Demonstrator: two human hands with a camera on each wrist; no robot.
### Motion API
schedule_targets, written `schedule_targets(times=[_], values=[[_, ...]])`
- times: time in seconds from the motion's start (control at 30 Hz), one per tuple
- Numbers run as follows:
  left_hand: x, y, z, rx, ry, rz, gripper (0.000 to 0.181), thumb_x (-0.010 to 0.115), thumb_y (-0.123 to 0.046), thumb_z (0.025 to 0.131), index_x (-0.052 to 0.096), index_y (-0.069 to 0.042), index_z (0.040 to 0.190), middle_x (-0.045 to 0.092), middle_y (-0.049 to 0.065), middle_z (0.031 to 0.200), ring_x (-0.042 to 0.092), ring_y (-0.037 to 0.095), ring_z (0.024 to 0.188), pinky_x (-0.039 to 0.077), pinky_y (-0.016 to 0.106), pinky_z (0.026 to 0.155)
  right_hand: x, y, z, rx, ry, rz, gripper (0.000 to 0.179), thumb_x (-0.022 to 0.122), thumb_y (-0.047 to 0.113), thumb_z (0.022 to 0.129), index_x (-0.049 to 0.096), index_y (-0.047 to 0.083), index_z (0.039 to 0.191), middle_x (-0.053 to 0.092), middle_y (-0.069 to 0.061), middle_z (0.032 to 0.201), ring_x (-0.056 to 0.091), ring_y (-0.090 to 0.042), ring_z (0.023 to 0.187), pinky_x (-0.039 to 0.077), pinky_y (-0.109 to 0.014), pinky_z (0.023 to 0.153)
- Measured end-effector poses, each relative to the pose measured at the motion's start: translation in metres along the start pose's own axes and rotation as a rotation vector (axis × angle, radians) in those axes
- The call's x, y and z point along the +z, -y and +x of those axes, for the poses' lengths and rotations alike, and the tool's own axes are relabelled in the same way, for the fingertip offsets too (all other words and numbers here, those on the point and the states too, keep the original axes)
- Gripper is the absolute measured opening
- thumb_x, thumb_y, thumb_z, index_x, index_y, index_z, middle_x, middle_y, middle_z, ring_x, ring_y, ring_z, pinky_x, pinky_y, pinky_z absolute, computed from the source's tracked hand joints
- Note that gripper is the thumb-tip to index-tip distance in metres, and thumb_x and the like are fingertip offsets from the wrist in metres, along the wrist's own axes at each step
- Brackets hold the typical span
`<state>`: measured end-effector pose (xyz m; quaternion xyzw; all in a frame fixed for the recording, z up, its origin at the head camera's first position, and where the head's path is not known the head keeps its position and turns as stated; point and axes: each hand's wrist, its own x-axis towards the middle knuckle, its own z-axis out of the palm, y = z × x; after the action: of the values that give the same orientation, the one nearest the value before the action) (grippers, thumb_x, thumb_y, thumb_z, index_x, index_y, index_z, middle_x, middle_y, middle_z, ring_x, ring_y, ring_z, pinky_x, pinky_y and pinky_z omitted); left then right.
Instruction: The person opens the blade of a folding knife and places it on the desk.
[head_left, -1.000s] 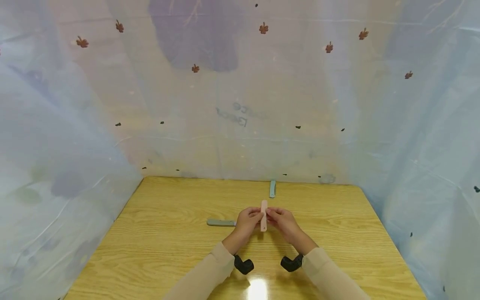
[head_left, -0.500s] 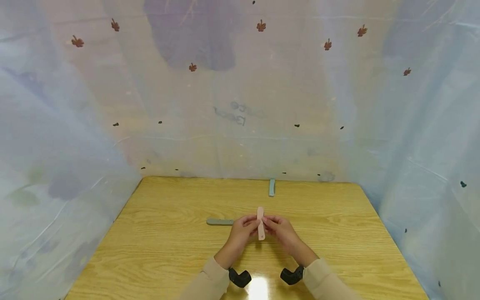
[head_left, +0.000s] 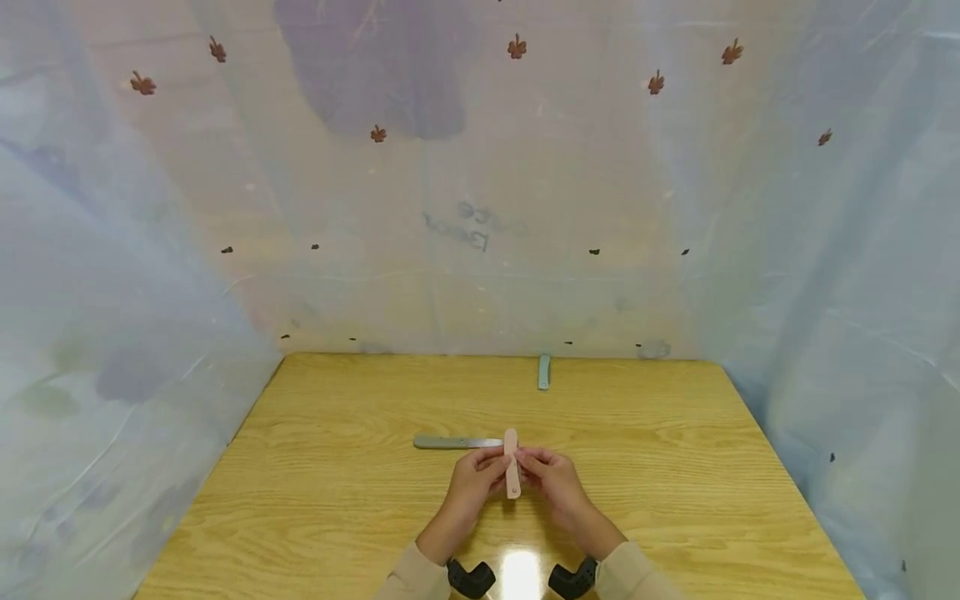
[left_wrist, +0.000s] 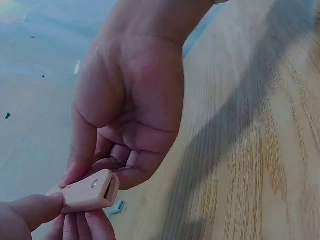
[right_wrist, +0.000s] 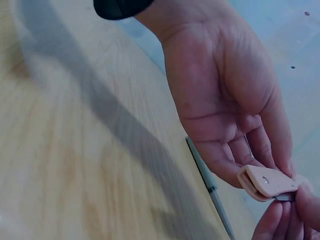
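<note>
Between both hands is a pink folding knife point(head_left: 513, 482), held above the table with its handle pointing away from the person. My left hand point(head_left: 471, 482) pinches it from the left with thumb and fingers. From the right, my right hand point(head_left: 558, 485) pinches it too. In the right wrist view a sliver of metal shows along the edge of the pink folding knife point(right_wrist: 265, 181). Behind the left hand lies a grey-green knife point(head_left: 441, 442), unfolded, its blade pointing right and its tip hidden behind the pink one.
A teal folded knife point(head_left: 544, 373) lies near the back edge of the wooden table point(head_left: 337, 500). Patterned plastic sheeting point(head_left: 480, 308) rises behind and along both sides. Each wrist carries a black camera mount point(head_left: 471, 578).
Both hands have drawn the pink folding knife toward the person and slightly left. More of the grey-green knife's blade shows now. The teal knife stays in place.
</note>
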<state>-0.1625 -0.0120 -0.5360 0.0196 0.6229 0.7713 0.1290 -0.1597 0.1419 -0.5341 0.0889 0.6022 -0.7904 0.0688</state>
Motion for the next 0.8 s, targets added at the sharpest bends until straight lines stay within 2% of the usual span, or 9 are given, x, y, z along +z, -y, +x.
schedule_targets(times=[0.17, 0.3, 0.43, 0.8], values=[[-0.003, 0.001, -0.004, -0.012, 0.04, -0.024, 0.039, 0.059, -0.02, 0.093, 0.054, 0.006, 0.122, 0.062, 0.015, 0.108, 0.062, 0.023, 0.095, 0.053, 0.032, 0.079, 0.003, -0.007, -0.004, 0.015, -0.009, 0.041, 0.025, 0.066, 0.017, 0.087, 0.065, -0.006, 0.099, 0.065, -0.001, 0.084, 0.058, -0.009, 0.072, 0.051, -0.023, 0.068], [-0.005, 0.003, -0.006, -0.03, 0.048, -0.034, 0.039, 0.06, -0.02, 0.092, 0.054, 0.006, 0.12, 0.063, 0.015, 0.106, 0.062, 0.023, 0.095, 0.053, 0.032, 0.079, 0.004, -0.013, -0.007, 0.037, -0.021, 0.083, 0.025, 0.068, 0.017, 0.086, 0.066, -0.005, 0.098, 0.063, -0.001, 0.081, 0.057, -0.008, 0.07, 0.051, -0.021, 0.065], [-0.005, 0.004, -0.006, -0.047, 0.032, -0.039, 0.037, 0.062, -0.019, 0.091, 0.055, 0.007, 0.117, 0.063, 0.014, 0.105, 0.062, 0.023, 0.094, 0.053, 0.032, 0.078, 0.004, -0.015, -0.008, 0.039, -0.028, 0.116, 0.023, 0.068, 0.015, 0.086, 0.066, -0.005, 0.097, 0.063, -0.001, 0.08, 0.057, -0.008, 0.069, 0.05, -0.02, 0.063], [-0.004, 0.004, -0.009, -0.032, 0.016, -0.071, 0.039, 0.063, -0.02, 0.09, 0.056, 0.007, 0.117, 0.063, 0.013, 0.101, 0.063, 0.019, 0.088, 0.053, 0.029, 0.076, 0.008, -0.014, -0.013, 0.002, -0.034, 0.169, 0.021, 0.065, 0.013, 0.088, 0.065, -0.005, 0.098, 0.061, -0.001, 0.078, 0.057, -0.007, 0.07, 0.05, -0.019, 0.063]])
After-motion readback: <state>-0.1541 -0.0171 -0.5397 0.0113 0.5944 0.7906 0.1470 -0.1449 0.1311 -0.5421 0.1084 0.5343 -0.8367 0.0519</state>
